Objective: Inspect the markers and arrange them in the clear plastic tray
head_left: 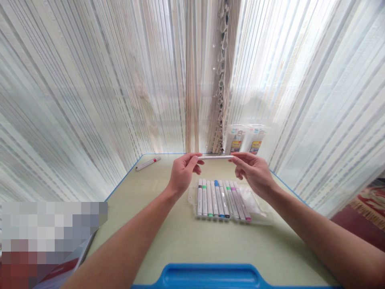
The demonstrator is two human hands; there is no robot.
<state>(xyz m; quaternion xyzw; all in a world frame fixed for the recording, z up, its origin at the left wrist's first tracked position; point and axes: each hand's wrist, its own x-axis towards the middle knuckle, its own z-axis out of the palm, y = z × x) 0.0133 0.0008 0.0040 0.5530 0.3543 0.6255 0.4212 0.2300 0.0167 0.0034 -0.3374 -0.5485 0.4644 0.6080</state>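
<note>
A white marker (217, 157) is held level above the far part of the table, one end in each hand. My left hand (185, 168) pinches its left end between thumb and fingers. At the other end, the fingertips of my right hand (252, 166) close on the marker. Below and between the hands lies a clear plastic case (263, 216) with several white markers (218, 200) in a row, their ends coloured black, green, blue and pink. The case's right part has no markers in it.
Another marker (148, 163), white with a red band, lies at the table's far left. Two clear packages (236, 140) with yellow labels stand behind the far edge. The pale green table (168, 237) has a blue rim with a moulded tray (210, 277) in front. Sheer striped curtains (90, 80) hang behind.
</note>
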